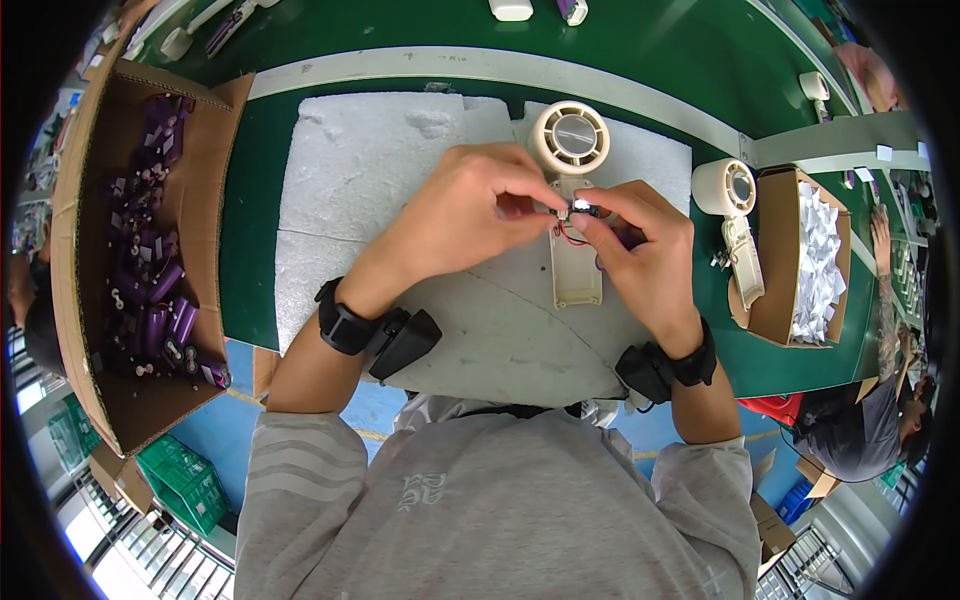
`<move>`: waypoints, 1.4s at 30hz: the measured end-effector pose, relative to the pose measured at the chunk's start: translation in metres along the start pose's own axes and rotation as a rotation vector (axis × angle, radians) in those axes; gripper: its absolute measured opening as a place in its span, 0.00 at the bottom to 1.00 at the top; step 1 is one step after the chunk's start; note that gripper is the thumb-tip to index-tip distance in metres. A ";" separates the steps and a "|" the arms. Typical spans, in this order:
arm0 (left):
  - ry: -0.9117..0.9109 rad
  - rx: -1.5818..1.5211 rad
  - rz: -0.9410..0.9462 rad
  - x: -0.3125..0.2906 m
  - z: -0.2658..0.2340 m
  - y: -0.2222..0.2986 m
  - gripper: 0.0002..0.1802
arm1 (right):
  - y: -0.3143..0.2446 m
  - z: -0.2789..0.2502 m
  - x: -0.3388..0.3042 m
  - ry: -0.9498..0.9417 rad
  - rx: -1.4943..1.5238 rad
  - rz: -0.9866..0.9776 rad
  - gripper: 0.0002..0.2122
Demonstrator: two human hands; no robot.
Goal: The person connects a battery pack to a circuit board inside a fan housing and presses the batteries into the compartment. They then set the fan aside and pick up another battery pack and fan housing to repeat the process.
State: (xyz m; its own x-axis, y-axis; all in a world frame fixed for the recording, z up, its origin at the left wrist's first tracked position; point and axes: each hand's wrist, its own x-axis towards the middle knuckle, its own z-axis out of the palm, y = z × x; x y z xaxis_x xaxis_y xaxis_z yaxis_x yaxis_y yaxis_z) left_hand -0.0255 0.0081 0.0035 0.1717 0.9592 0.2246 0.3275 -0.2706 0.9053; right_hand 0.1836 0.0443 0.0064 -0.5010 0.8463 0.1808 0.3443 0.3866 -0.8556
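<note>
Grey shirt (pixel 490 510) fills six o'clock; left hand (pixel 465 205) and right hand (pixel 645 240) pinch fingers (pixel 618 203) closed on a wired part (pixel 583 207), one-thirty.

Green counter (pixel 650 50), pale rail (pixel 450 64) crossing its far part. Floor (pixel 372 403) blue, marked with a yellow line (pixel 371 434). Strong white light (pixel 86 532) at near left edge.

Near foam board (pixel 490 335) between the forearms (pixel 312 385): passable. Obstructions: fan (pixel 570 136) on far side, deep carton (pixel 212 215) left, second fan (pixel 722 188) and open box (pixel 777 248) right.
</note>
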 end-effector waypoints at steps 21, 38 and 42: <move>-0.138 -0.304 -0.351 -0.001 0.006 0.003 0.15 | -0.001 0.006 -0.002 0.084 -0.084 -0.065 0.09; -0.016 -0.186 -0.247 -0.001 0.013 -0.001 0.15 | 0.000 0.007 -0.002 0.130 -0.182 -0.127 0.09; -0.059 0.008 -0.086 0.001 0.012 0.002 0.16 | 0.001 0.004 -0.003 0.076 -0.148 -0.018 0.08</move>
State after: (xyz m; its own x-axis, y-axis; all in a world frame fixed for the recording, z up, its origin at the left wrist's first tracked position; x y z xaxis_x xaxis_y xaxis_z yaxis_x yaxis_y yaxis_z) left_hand -0.0136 0.0077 0.0011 0.1972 0.9724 0.1246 0.3504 -0.1886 0.9174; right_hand 0.1828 0.0409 0.0028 -0.4486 0.8620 0.2360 0.4521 0.4467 -0.7721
